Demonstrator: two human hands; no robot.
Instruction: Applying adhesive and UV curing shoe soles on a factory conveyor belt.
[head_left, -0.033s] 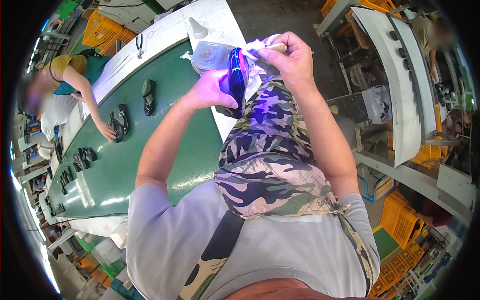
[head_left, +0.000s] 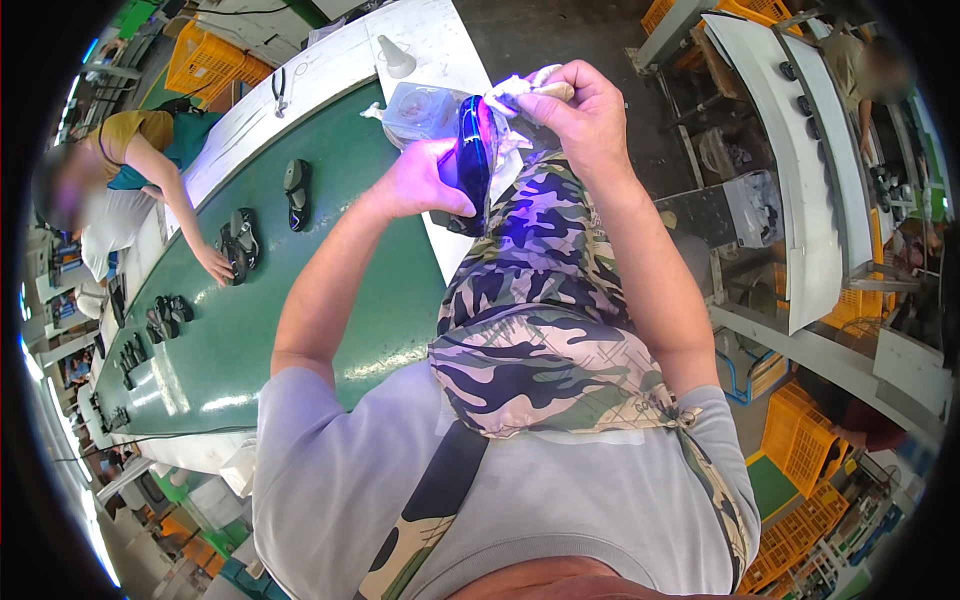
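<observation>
Head view: nothing has shifted since the earlier picture, so the work looks mid-course. The left hand still grips a glossy dark-blue shoe part, upright at twelve o'clock. The right hand, at its one o'clock, pinches a crumpled white cloth against its top; the matte green belt carrying dark soles lies at nine o'clock.
</observation>
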